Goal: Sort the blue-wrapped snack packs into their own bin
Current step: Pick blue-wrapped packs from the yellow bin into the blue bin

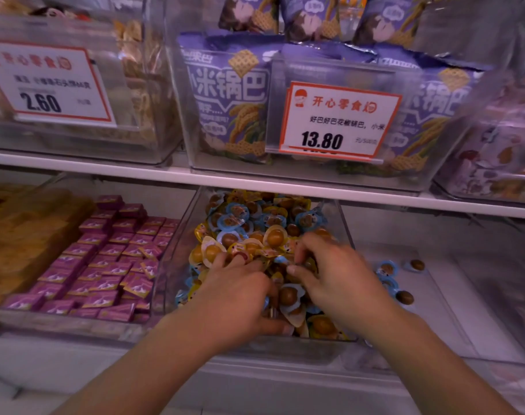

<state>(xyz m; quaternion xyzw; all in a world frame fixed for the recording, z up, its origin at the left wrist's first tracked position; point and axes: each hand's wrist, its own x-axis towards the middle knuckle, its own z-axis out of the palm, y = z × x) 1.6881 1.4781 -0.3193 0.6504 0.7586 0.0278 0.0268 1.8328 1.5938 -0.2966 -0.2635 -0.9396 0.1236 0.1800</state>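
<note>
both hands (238,290) (334,274) dig curled in the bin (177,250), grasp unclear; blue packs (233,211) look light, slippery: pinch the rim.

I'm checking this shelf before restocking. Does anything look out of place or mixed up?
Yes. The clear middle bin holds blue-wrapped snack packs jumbled with yellow-wrapped ones, where both hands, left and right, are digging. A few blue packs lie loose in the nearly bare clear bin on the right.
</note>
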